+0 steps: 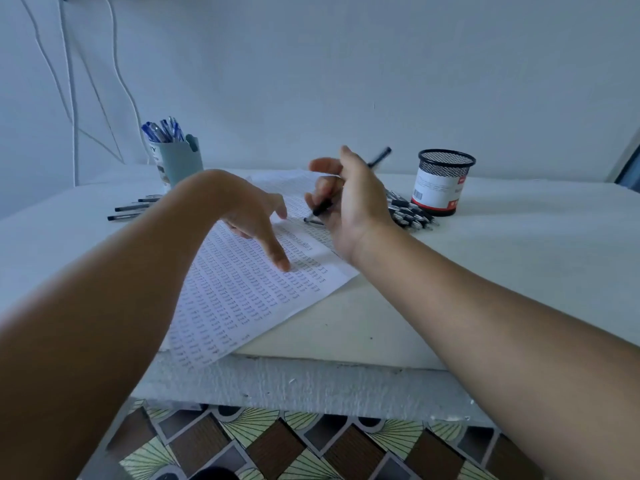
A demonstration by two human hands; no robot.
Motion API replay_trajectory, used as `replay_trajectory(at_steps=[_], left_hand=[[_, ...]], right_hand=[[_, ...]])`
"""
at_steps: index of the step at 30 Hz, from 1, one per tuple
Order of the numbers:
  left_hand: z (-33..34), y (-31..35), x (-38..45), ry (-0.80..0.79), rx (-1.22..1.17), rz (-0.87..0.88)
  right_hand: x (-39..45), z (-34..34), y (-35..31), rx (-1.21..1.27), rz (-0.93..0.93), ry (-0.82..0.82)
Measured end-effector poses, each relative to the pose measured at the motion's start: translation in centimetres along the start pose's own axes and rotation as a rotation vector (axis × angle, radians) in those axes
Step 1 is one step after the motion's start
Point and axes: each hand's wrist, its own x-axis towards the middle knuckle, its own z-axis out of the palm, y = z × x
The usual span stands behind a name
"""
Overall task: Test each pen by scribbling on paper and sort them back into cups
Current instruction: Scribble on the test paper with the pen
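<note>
Two cups (pixel 181 161) (pixel 445 181); one paper sheet (pixel 242 289); two hands (pixel 249 209) (pixel 349 202).

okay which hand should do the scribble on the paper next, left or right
Right. The right hand already grips the black pen, tip down just over the paper. The left hand holds no pen; its fingers rest on the sheet, steadying it.

A black pen (pixel 323 206) (blurred) slants over the scribbled paper (pixel 242 292), tip seemingly touching.

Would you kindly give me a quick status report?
Right hand grips black pen, tip near paper. Left hand fingers on paper. Nothing in the way.
</note>
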Motion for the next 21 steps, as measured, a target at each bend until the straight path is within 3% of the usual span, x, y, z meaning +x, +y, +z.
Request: replay_trajectory(at_steps=[3,5,10,18,21], left_hand=[[0.0,0.0,0.3,-0.007,-0.031,0.006],[0.0,0.0,0.5,-0.003,-0.064,0.011],[0.0,-0.2,1.4,0.037,-0.145,0.018],[-0.3,-0.3,3.2,0.126,-0.262,0.032],[-0.3,-0.1,3.8,0.081,-0.295,0.048]], right_hand=[[0.1,-1.9,0.7,0.029,0.187,0.051],[0.4,-2.9,0.8,0.021,0.216,0.053],[0.2,-4.3,-0.3,-0.349,0.063,-0.061],[-1.4,-5.0,1.3,-0.366,-0.028,-0.354],[-1.2,-5.5,1.4,-0.520,-0.140,-0.382]])
